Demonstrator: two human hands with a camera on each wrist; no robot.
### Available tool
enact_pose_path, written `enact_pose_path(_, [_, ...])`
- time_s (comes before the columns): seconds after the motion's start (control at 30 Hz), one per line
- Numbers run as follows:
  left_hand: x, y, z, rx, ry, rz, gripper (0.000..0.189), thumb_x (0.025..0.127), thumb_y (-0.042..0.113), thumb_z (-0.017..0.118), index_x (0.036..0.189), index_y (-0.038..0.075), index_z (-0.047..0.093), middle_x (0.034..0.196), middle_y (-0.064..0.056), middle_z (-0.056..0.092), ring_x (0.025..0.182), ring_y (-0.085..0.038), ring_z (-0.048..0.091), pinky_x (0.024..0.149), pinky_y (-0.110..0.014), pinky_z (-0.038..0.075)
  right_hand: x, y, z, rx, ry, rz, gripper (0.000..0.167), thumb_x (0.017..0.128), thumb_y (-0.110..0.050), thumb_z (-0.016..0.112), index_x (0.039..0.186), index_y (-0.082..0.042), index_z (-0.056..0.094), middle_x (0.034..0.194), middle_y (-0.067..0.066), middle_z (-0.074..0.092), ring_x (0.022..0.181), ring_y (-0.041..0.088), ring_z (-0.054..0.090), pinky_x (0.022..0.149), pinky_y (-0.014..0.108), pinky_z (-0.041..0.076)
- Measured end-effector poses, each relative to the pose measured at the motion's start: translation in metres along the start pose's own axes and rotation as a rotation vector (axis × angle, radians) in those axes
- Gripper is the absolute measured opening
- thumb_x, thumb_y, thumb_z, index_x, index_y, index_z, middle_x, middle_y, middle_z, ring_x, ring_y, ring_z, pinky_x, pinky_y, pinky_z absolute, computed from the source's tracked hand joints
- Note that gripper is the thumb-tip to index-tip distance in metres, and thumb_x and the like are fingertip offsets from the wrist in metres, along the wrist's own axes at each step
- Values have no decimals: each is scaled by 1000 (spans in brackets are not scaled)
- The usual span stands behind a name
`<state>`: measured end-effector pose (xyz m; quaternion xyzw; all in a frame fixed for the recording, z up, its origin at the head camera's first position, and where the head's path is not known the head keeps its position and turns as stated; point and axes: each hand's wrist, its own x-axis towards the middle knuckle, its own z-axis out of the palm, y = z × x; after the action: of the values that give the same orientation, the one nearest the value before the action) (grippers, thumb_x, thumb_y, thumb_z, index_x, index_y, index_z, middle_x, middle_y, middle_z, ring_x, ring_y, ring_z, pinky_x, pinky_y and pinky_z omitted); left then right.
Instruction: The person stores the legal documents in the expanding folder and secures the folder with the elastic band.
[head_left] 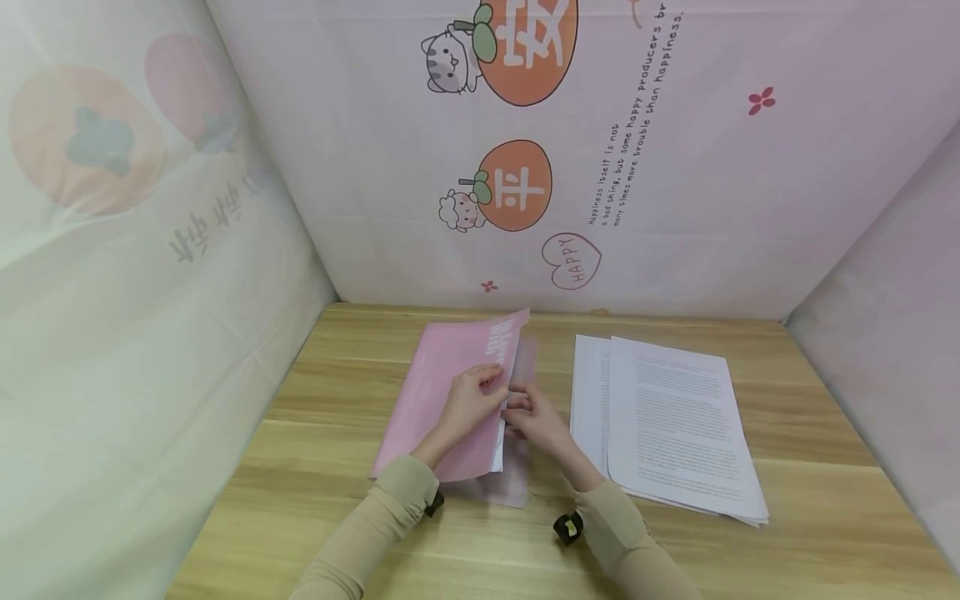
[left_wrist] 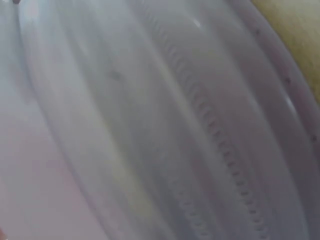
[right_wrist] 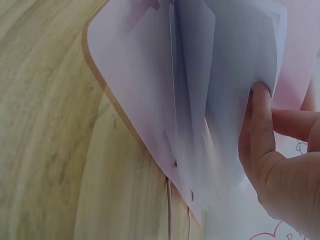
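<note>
A pink folder with white lettering along its edge lies partly open, its upper cover raised. Inside are translucent sleeves and white sheets, fanned out in the right wrist view. My left hand lies over the cover and grips its free right edge with thumb and fingers. From the right, my right hand reaches into the opening and pinches the edge of a sleeve between its fingers. The left wrist view is blurred and filled by the curved, layered sleeves with their punched strips.
Right of the folder, a loose stack of printed paper lies on the wooden table. Fabric walls with cartoon prints enclose the back and sides. Thin pink cords show at the folder's lower edge.
</note>
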<state>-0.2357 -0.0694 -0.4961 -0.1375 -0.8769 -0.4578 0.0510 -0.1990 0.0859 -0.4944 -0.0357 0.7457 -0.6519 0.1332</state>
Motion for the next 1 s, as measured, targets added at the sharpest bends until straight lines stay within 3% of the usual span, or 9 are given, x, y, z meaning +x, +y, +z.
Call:
enact_pose_path(0.13, [1,-1,1,6,2,8,43,87,19,65,127,2,66,135,-13,64,129,-30,59,110,-40,50,-5,0,-6,25,-20,-21,53,94,-3,58,143,7,38,129,36,56,103,27,70,91,46,61])
enact_pose_path(0.27, [2,-1,2,13,15,10,42,87,19,66,126,3,66,133,-14,65,126,-29,61,108,-39,51,-10,0,-14,19,-44,-60,53,95,-2,58,142,9,37,132,38,53,106,37,69,90,43,62])
enact_pose_path(0.5, [2,-1,3,11,32,20,40,86,17,66,123,2,68,131,-14,67,121,-28,65,103,-37,55,-21,-2,-33,-238,25,-149,51,93,-7,63,138,8,45,124,31,63,104,39,71,78,33,64])
enact_pose_path(0.67, [2,1,2,3,45,34,40,85,15,66,121,0,69,129,-15,68,120,-29,65,102,-38,56,-27,-3,-54,-413,87,-214,49,93,-17,67,134,4,51,120,26,68,103,37,71,81,33,63])
enact_pose_path(1.0, [0,0,4,-1,55,55,40,84,15,66,120,-1,69,128,-16,68,118,-30,66,100,-39,56,-37,5,-95,-525,174,-208,47,91,-14,69,132,2,51,118,25,70,99,38,72,79,38,63])
